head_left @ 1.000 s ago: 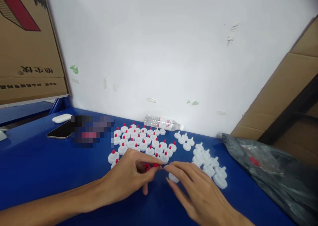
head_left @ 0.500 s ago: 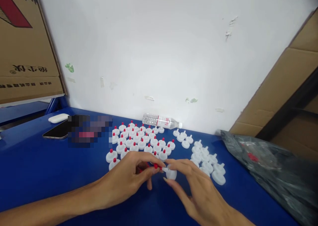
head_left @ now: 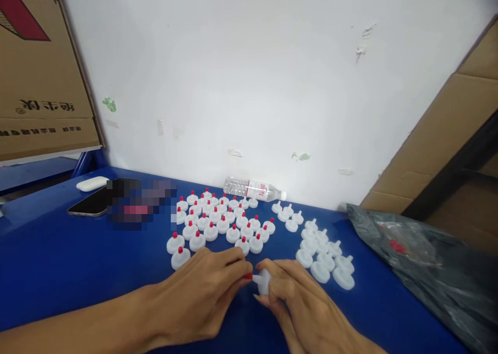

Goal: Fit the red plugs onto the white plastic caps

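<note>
Far left: one cardboard box (head_left: 39, 84); below it one phone (head_left: 87, 206), flat on the blue table (head_left: 58, 281).
Finished lot: white caps with red tips (head_left: 221, 222), stood in rows left of centre; near thirty, too crowded for a sure count.
Left hand (head_left: 202, 299): fingers pinched shut on one red tip (head_left: 248, 276), low over the table's near edge.
Bottle (head_left: 254, 189): one, on its side against the wall.
White cap (head_left: 264, 281): one, nozzle turned left and touching the red tip.
Right hand (head_left: 307, 307): fingers closed round the white cap's round base.
Handling: judged light, stiff, smooth plastic; cap best held by its rim, tip by a fingertip pinch, easily dropped.
Bare lot: plain caps (head_left: 322, 255), about fourteen, right of the hands.
Far right: one black bag (head_left: 428, 260).
</note>
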`<state>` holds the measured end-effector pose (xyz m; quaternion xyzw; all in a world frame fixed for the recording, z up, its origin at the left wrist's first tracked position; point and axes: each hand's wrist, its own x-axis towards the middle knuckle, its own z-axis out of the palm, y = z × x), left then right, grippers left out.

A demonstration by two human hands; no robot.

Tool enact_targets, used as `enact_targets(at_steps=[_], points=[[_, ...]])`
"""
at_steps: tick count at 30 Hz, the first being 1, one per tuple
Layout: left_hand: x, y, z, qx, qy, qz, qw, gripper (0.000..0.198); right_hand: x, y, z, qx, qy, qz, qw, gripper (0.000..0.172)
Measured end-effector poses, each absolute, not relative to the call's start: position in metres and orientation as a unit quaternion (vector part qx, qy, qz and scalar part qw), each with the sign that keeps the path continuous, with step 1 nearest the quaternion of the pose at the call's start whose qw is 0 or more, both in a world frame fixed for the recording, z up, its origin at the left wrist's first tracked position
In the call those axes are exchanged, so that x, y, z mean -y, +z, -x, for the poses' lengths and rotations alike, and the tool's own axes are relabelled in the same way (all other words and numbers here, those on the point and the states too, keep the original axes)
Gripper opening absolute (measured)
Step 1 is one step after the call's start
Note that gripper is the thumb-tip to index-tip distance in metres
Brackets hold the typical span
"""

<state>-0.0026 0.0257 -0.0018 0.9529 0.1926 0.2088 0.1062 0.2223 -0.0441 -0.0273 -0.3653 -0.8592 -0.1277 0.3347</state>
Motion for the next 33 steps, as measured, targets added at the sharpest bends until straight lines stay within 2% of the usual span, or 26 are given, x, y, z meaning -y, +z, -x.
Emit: enact_targets(at_steps=[7,11,18,21,26,33], points=[[-0.023,-0.006,-0.001,-0.202,0.225,-0.939,0.164,0.025,0.049,-0.035,-0.227,0.871,-0.129,0.381,0.28,0.01],[-0.025,-0.003,-0.001,-0.208,0.213,-0.936,0.188,0.024,0.046,-0.023,-0.219,0.872,-0.121,0.379,0.285,0.011],[-0.032,0.007,0.003,-0.225,0.271,-0.922,0.162,0.018,0.034,-0.004,-0.229,0.85,-0.087,0.42,0.306,0.014],[-0.033,0.011,0.005,-0.224,0.241,-0.933,0.148,0.025,0.017,0.006,-0.246,0.828,-0.086,0.467,0.3,0.013],[-0.03,0.006,0.006,-0.222,0.196,-0.947,0.127,0.027,-0.03,0.023,-0.26,0.804,-0.058,0.539,0.244,0.03],[-0.028,0.004,0.006,-0.238,0.165,-0.95,0.114,0.027,-0.073,0.019,-0.257,0.845,-0.009,0.508,0.166,0.054]])
